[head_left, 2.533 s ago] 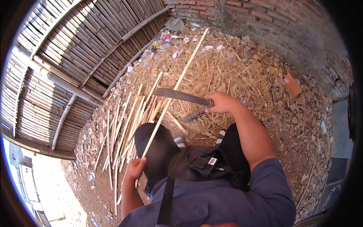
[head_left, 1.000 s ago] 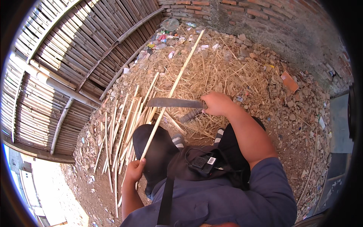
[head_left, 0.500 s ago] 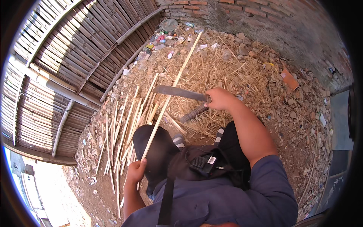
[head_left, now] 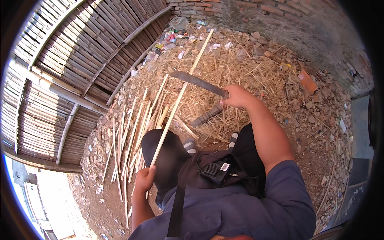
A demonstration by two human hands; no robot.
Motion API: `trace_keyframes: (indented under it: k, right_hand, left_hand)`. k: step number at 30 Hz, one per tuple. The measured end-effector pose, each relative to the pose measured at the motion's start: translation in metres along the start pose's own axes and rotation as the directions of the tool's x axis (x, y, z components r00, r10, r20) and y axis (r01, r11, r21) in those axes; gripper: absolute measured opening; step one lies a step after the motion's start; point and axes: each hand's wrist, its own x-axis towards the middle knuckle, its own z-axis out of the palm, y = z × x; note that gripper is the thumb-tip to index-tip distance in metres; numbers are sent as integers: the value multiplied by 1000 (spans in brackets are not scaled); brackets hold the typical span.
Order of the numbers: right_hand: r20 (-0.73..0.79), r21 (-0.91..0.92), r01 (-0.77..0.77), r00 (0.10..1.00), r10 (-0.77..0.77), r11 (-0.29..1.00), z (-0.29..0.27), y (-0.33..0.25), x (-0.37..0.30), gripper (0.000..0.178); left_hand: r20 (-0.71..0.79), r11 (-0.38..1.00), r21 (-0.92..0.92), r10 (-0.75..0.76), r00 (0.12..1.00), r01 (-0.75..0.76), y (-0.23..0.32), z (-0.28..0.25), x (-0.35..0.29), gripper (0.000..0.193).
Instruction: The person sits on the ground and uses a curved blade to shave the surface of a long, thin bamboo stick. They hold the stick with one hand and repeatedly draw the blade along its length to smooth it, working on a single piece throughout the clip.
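Observation:
A long pale bamboo strip (head_left: 181, 94) slants from my left knee toward the far wall. My left hand (head_left: 145, 178) is closed around its near end, thumb on top. In my right hand (head_left: 237, 96) is a machete (head_left: 199, 83), its dark curved blade pointing left and crossing the strip at about mid-length. My fingers cover the machete's grip. A dark, ridged, stick-like object (head_left: 206, 115) shows below that hand, over the shavings; whether it is joined to the machete I cannot tell. More bamboo strips (head_left: 138, 134) lie in a loose bundle left of my knee.
Dry shavings (head_left: 236, 72) heap in front of me, with litter and rubble around. A bamboo slat wall (head_left: 68, 60) stands left, a brick wall (head_left: 276, 18) at the back. A black radio-like device (head_left: 216, 171) rests on my lap.
My right hand has moved slightly away from me and to the right, and the blade now slopes more, its tip higher. My left hand keeps its hold on the strip.

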Motion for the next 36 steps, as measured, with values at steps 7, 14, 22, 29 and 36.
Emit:
trace_keyframes:
  k: [7,14,22,29,36]
  right_hand:
    - [280,-173,231,943,-177,958,22,-45,-19,36]
    - [38,-64,30,999,-28,998,-2,-12,-4,39]
    - [138,-87,114,985,-101,990,11,-25,-11,38]
    - [220,-156,167,967,-131,974,14,-40,-12,36]
    - [-18,-13,-14,1000,13,1000,-4,-2,-4,41]
  left_hand:
    - [-2,998,13,-56,998,56,-11,-1,1,59]
    - [-9,1000,-4,-28,1000,28,-5,1,0,59]
    - [4,1000,11,-26,1000,26,-8,-2,1,59]
    - [2,999,-6,-40,999,40,2,-3,-3,57]
    - [27,999,2,-35,999,35,-6,-2,3,59]
